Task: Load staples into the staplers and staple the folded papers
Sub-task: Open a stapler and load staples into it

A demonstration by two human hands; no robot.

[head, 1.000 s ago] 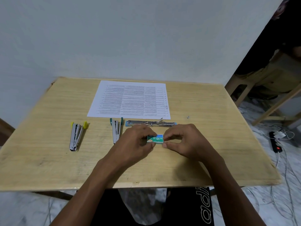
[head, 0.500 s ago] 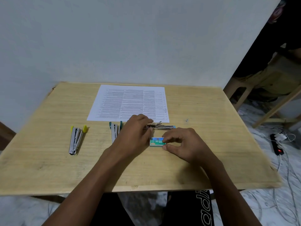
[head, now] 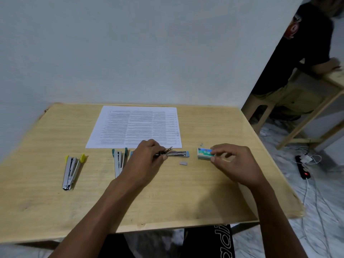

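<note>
Shifted right, green cardboard staple box [head: 203, 154] pinched by right hand [head: 236, 164]; left hand [head: 147, 161] grips open blue-ended metal stapler [head: 178, 154] lying left-right, grey staple strip [head: 183, 163] just nearside, between hands.

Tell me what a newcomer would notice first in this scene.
Two hands work in the middle of the wooden table: the left hand pinches the metal part of a blue stapler opened flat, while the right hand holds a small green staple box to its right. Behind them lies a printed sheet. A yellow stapler and a teal stapler lie to the left.
</note>
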